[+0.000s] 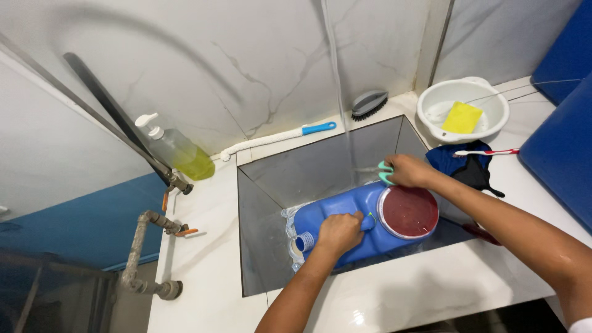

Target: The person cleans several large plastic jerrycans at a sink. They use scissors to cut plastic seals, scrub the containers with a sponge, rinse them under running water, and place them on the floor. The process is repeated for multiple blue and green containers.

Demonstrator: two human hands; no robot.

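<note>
Blue plastic jug (pixel 345 225) lies on its side in the steel sink (pixel 265 246), centre of frame, with its dark red round cap (pixel 408 213) facing up-right and a small spout (pixel 303 242) at its lower-left end. I see my left hand (pixel 339 233) closed around the jug's handle area, fingers curled tight. My right hand (pixel 408 171) is closed on a teal scrubber (pixel 385 173), pressed at the jug's upper edge just above the red cap. Water stream (pixel 342 92) falls from top centre into the sink, close to the right hand.

Handling, my judgement: rigid moulded plastic, wet, so slippery on the flat faces; probably light if empty, but I cannot tell the fill level. Best hold is the moulded handle, where the left hand already sits; the cap rim would be a second spot.

Packages and labels: clear pump bottle (pixel 176 148) with yellow-green liquid, upper left against the marble wall, no label readable. Jug shows no label from here. White basin (pixel 462 108) at upper right holds a yellow sponge (pixel 462 117). Grey scrub brush (pixel 369 103) sits on the ledge at top centre; a white long brush with a blue handle (pixel 277 137) lies left of it. A toothbrush (pixel 484 152) rests on dark blue cloth (pixel 459 161), right of the sink. No signs in view.
</note>
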